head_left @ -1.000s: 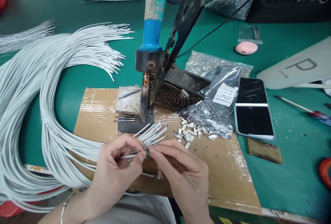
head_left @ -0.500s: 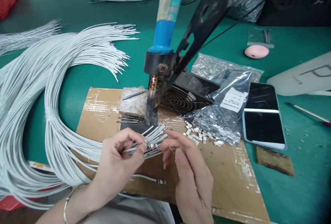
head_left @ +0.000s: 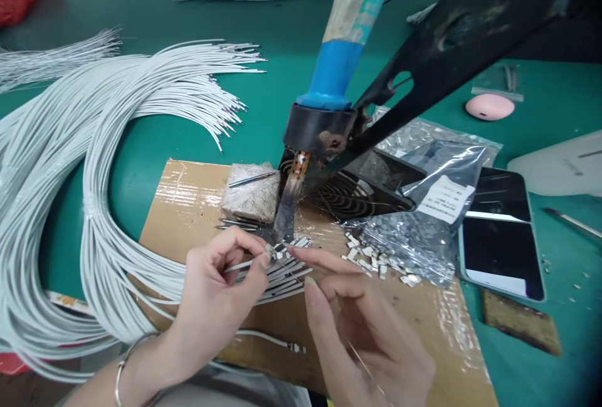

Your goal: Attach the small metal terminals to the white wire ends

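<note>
My left hand (head_left: 226, 300) pinches the end of a white cable (head_left: 239, 265), with a small metal connector (head_left: 278, 255) sticking out past the fingertips. The connector is just under the tip of a blue-handled soldering iron (head_left: 332, 74); whether they touch I cannot make out. My right hand (head_left: 362, 313) reaches its index fingertip to the connector's right side, thumb held apart below. A thin solder wire (head_left: 364, 366) runs through the right palm, its front part hidden by fingers. Several cable ends (head_left: 291, 272) lie beneath both hands. One cable with a fitted connector (head_left: 296, 348) lies nearer me.
A black bracket (head_left: 423, 74) holds the iron over the cardboard (head_left: 404, 344). Loose metal connectors (head_left: 376, 258), a plastic bag (head_left: 423, 231) and a phone (head_left: 503, 237) lie to the right. Bundled white cables (head_left: 94, 206) fill the left. A whitish block (head_left: 251, 197) sits left of the tip.
My view has shifted, so the iron and bracket appear larger and further right. The connector is nearer the iron tip. My right thumb and index finger have spread, and the wire's front end no longer shows.
</note>
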`<state>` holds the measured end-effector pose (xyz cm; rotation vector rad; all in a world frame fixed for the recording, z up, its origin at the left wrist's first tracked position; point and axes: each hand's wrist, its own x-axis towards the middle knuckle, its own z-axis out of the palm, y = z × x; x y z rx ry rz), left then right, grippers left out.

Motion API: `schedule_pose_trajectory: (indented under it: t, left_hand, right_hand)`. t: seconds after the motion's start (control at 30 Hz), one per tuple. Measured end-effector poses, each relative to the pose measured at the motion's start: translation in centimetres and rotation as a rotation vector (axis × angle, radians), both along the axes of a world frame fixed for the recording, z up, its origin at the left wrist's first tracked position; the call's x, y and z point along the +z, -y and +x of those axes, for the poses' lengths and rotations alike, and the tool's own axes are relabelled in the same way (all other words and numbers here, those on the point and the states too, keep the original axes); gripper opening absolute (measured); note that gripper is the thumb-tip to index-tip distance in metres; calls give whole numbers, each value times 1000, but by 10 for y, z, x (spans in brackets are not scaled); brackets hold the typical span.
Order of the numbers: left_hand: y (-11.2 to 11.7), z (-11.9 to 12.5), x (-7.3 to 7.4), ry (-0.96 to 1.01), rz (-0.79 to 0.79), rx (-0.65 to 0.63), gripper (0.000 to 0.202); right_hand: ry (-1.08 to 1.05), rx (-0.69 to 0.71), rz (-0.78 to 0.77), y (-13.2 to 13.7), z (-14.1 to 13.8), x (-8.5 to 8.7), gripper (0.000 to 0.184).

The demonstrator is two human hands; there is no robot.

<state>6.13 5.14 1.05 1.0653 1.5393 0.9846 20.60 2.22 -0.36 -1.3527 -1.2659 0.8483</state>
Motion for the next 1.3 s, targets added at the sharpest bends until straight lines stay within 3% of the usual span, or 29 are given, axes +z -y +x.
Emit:
schedule_pose_trajectory:
  t: [0.2, 0.4, 0.63, 1.0, 1.3]
  left_hand:
    - [-6, 2, 7, 10, 36, 21, 12]
    - [-11, 2, 6, 23, 43, 37, 10]
    - [-15, 3, 12, 41, 38, 41, 10]
    - [-13, 1, 8, 13, 39, 54, 9]
    - [-16, 1, 19, -2, 5, 37, 9]
  right_hand:
    - [-118, -83, -156, 0, -8, 3, 21]
    - [-234, -94, -213, -5, -9, 5, 23]
    - [-236, -103, -212, -7, -8, 4, 23]
    - [-199, -88, -196, -9, -8, 7, 23]
    - [-215, -90, -183, -10, -9, 6, 22]
